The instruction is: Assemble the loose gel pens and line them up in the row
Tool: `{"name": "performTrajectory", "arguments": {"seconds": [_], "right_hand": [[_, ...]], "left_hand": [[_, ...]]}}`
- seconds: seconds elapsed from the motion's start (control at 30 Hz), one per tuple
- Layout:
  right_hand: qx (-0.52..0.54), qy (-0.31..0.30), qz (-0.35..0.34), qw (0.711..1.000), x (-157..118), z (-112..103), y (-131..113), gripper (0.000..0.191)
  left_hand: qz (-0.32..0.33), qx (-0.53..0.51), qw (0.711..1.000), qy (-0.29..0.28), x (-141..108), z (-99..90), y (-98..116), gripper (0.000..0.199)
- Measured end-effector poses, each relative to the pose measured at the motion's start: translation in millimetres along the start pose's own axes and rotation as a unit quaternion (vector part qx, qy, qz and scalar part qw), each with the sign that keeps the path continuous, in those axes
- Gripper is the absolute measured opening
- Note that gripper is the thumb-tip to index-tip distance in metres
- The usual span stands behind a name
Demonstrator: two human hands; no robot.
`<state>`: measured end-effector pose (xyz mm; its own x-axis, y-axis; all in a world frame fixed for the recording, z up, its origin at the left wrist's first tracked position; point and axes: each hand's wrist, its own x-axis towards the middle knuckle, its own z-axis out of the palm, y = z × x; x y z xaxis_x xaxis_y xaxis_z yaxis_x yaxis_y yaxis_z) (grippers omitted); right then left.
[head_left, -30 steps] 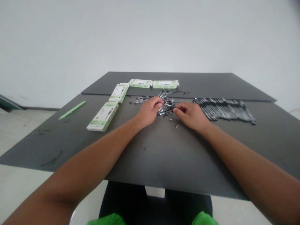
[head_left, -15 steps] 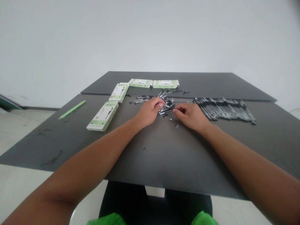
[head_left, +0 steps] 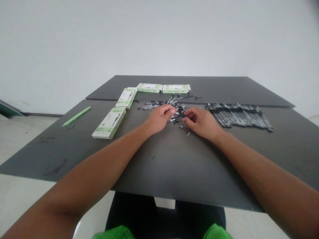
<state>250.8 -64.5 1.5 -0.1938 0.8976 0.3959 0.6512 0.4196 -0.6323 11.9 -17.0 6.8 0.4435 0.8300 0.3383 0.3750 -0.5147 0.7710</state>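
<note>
In the head view, a dark, slim pen [head_left: 181, 115] spans the gap between my two hands. My left hand [head_left: 161, 116] pinches one end of it between thumb and fingers. The other end lies between the thumb and fingertips of my right hand [head_left: 199, 120]. Around and behind the hands spreads a loose heap of clear and black pen parts [head_left: 154, 105]. Just right of my right hand lies a row of pens [head_left: 239, 116], side by side. Small pointed tips [head_left: 188, 133] rest on the table in front of the right hand.
White and green pen boxes [head_left: 111, 123] form a bent line on the left and back of the dark table [head_left: 174, 166]. A green pen [head_left: 76, 116] lies far left. A seam [head_left: 104, 100] crosses the tabletop, with a white wall behind.
The dark pen now shows between both hands, where before no such link was plain. My right hand has shifted slightly and its fingers have opened a little around the pen's end.
</note>
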Motion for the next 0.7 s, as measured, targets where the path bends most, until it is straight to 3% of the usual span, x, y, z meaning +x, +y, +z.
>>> {"name": "performTrajectory", "arguments": {"seconds": [0.7], "right_hand": [[0.025,-0.006,-0.011,1.0,-0.9,-1.6,-6.3,0.011]], "left_hand": [[-0.009,-0.036,0.999,-0.001,0.0,-0.2,4.1,0.03]]}}
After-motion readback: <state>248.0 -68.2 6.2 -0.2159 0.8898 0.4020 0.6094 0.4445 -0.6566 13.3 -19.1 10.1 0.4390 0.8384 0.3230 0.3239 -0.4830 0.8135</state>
